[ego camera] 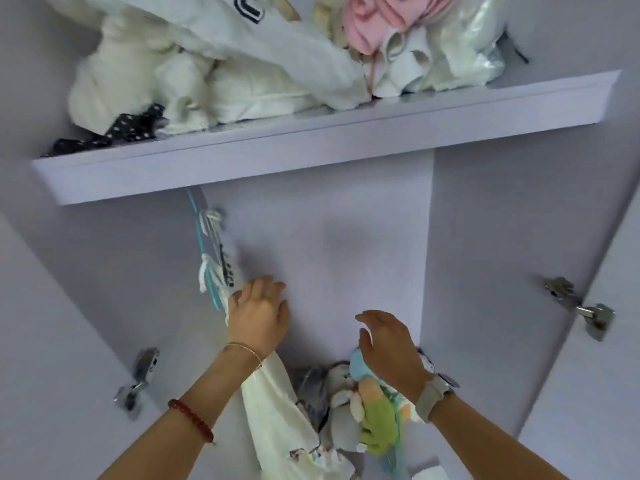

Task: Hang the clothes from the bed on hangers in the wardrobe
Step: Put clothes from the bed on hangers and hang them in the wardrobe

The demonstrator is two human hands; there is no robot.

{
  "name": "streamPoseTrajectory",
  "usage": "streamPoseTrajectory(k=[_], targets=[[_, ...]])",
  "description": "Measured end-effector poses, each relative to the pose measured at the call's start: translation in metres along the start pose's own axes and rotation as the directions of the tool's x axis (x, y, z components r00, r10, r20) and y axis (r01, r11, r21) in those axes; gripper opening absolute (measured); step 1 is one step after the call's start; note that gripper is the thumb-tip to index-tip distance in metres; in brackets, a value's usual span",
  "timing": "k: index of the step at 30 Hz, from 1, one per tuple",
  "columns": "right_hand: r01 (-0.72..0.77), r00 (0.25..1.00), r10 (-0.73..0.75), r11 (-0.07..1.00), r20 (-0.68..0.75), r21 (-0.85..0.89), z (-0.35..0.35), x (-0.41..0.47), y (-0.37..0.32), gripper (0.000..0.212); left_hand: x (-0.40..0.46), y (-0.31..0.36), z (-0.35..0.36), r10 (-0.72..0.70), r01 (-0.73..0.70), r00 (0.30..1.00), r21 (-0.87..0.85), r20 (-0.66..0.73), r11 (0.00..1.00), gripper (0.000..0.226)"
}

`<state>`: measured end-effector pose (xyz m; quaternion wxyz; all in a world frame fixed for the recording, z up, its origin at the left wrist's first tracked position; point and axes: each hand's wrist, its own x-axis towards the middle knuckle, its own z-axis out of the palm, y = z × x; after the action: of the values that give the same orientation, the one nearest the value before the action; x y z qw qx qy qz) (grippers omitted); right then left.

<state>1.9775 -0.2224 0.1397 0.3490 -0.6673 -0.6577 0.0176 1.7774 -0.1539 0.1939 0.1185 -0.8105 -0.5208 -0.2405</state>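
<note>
Item: cream garment (277, 414) on teal hanger (202, 244), being steadied by left hand (258, 320), fingers spread; right hand (388, 344) spread, empty. Risk: garment being nudged off.

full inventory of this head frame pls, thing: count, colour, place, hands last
wardrobe shelf: 1, pale lilac, across the upper half
crumpled white clothes pile: 1 heap, white and cream, on the shelf
pink knitted garment: 1, pink, top of the heap, right of centre
black dotted fabric: 1, black with white dots, shelf's left end
clear plastic bag: 1, translucent, shelf's right end
teal hanger: 1, teal, hanging below the shelf, left
hanging cream garment: 1, cream, on that hanger
stuffed toys: several, grey, blue and green, wardrobe bottom
metal door hinges: 2, silver, left and right sides
left hand: 1, fingers relaxed, against the garment
right hand: 1, fingers relaxed, above the toys
</note>
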Motion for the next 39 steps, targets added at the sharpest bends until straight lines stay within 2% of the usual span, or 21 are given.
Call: streamPoseTrajectory(k=[3, 5, 8, 10, 11, 12, 13, 17, 20, 23, 25, 27, 30, 33, 36, 39], targets=[[0.075, 0.996, -0.076, 0.996, 0.041, 0.038, 0.020, 0.032, -0.031, 0.036, 0.006, -0.042, -0.008, -0.211, 0.205, 0.973, -0.066, -0.094, 0.977, 0.033], [0.116, 0.988, -0.119, 0.993, 0.096, 0.035, 0.034, 0.051, -0.047, 0.036, 0.016, -0.065, -0.007, -0.394, 0.381, 0.918, -0.170, -0.046, 0.909, 0.041], [0.114, 0.982, -0.121, 0.992, 0.142, 0.055, 0.054, 0.071, -0.063, 0.036, 0.044, -0.096, 0.004, -0.582, 0.598, 0.799, -0.310, 0.151, 0.740, 0.060], [0.089, 0.981, -0.099, 0.994, 0.165, 0.067, 0.063, 0.079, -0.070, 0.036, 0.063, -0.106, 0.013, -0.604, 0.662, 0.740, -0.481, 0.295, 0.575, 0.050], [0.071, 0.981, -0.083, 0.995, 0.176, 0.075, 0.067, 0.082, -0.072, 0.036, 0.070, -0.107, 0.018, -0.597, 0.656, 0.735, -0.561, 0.321, 0.505, 0.034], [0.051, 0.981, -0.066, 0.995, 0.185, 0.082, 0.070, 0.086, -0.073, 0.036, 0.074, -0.107, 0.023, -0.584, 0.629, 0.750, -0.606, 0.310, 0.486, 0.020], [0.032, 0.981, -0.048, 0.996, 0.189, 0.085, 0.072, 0.089, -0.074, 0.036, 0.078, -0.106, 0.029, -0.564, 0.595, 0.776, -0.624, 0.282, 0.507, 0.013], [-0.034, 0.980, 0.008, 0.991, 0.197, 0.128, 0.079, 0.099, -0.074, 0.035, 0.086, -0.104, 0.053, -0.527, 0.515, 0.835, -0.567, 0.162, 0.642, 0.024], [-0.070, 0.981, 0.035, 0.981, 0.191, 0.179, 0.078, 0.107, -0.073, 0.035, 0.088, -0.107, 0.055, -0.476, 0.416, 0.877, -0.590, 0.060, 0.692, 0.026], [-0.104, 0.986, 0.064, 0.958, 0.153, 0.269, 0.071, 0.122, -0.074, 0.033, 0.089, -0.103, 0.046, -0.415, 0.296, 0.909, -0.648, -0.034, 0.702, 0.025], [-0.168, 0.984, 0.130, 0.902, 0.120, 0.398, 0.063, 0.136, -0.081, 0.030, 0.082, -0.093, 0.038, -0.349, 0.198, 0.933, -0.680, -0.091, 0.706, 0.029], [-0.258, 0.966, 0.214, 0.763, 0.146, 0.592, 0.051, 0.150, -0.092, 0.027, 0.067, -0.076, 0.037, -0.246, 0.094, 0.962, -0.695, -0.123, 0.713, 0.031], [-0.355, 0.934, 0.225, 0.519, 0.277, 0.778, 0.024, 0.159, -0.109, 0.023, 0.038, -0.044, 0.039, -0.125, 0.027, 0.988, -0.691, -0.092, 0.723, 0.037], [-0.370, 0.929, 0.168, 0.412, 0.330, 0.833, 0.006, 0.148, -0.111, 0.013, 0.008, -0.015, 0.047, 0.030, -0.055, 0.998, -0.681, -0.048, 0.730, 0.044], [-0.399, 0.914, 0.266, 0.455, 0.306, 0.796, 0.005, 0.122, -0.088, 0.013, -0.016, 0.012, 0.052, 0.135, -0.074, 0.990, -0.692, 0.035, 0.718, 0.050], [-0.437, 0.874, 0.433, 0.506, 0.219, 0.744, -0.006, 0.089, -0.054, 0.020, -0.030, 0.046, 0.053, 0.373, -0.191, 0.922, -0.710, 0.107, 0.678, 0.064]])
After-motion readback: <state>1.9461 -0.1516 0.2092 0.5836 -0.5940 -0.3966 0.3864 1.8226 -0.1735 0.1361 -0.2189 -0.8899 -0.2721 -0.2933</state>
